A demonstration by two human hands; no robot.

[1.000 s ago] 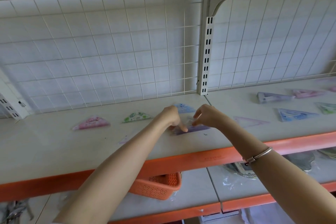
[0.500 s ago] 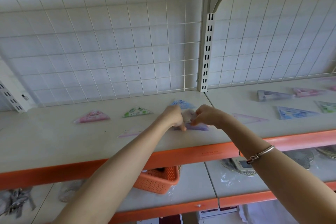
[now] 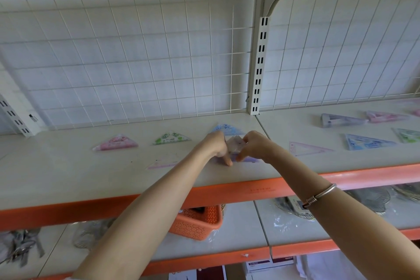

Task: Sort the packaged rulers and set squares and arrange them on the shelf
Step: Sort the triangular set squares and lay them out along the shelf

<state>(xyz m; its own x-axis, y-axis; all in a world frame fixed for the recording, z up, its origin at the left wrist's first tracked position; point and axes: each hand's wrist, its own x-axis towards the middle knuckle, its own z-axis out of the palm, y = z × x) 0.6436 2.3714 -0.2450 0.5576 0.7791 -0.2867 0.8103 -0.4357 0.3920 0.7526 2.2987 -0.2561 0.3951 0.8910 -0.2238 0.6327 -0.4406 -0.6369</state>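
A purple packaged set square (image 3: pixel 247 158) lies near the front of the cream shelf (image 3: pixel 68 173), and both hands work on it. My left hand (image 3: pixel 217 145) and my right hand (image 3: pixel 252 144) pinch its crumpled clear wrapper (image 3: pixel 235 144) between them, lifted above the pack; a left finger points down onto the pack. A blue set square (image 3: pixel 227 129) lies just behind the hands. Left of them lie a green one (image 3: pixel 171 138), a pink one (image 3: pixel 116 142) and a clear pink-edged one (image 3: pixel 160 163).
On the right shelf section lie a clear set square (image 3: pixel 306 148), a blue one (image 3: pixel 367 141), a purple one (image 3: pixel 341 120), a pink one (image 3: pixel 384 116) and a green one (image 3: pixel 408 135). A wire grid (image 3: pixel 136 52) backs the shelf. An orange basket (image 3: pixel 200 223) sits on the shelf below.
The hands have drawn closer together and lifted the wrapper's upper part off the purple pack, which was lying flatter a second ago. The camera has tilted slightly.
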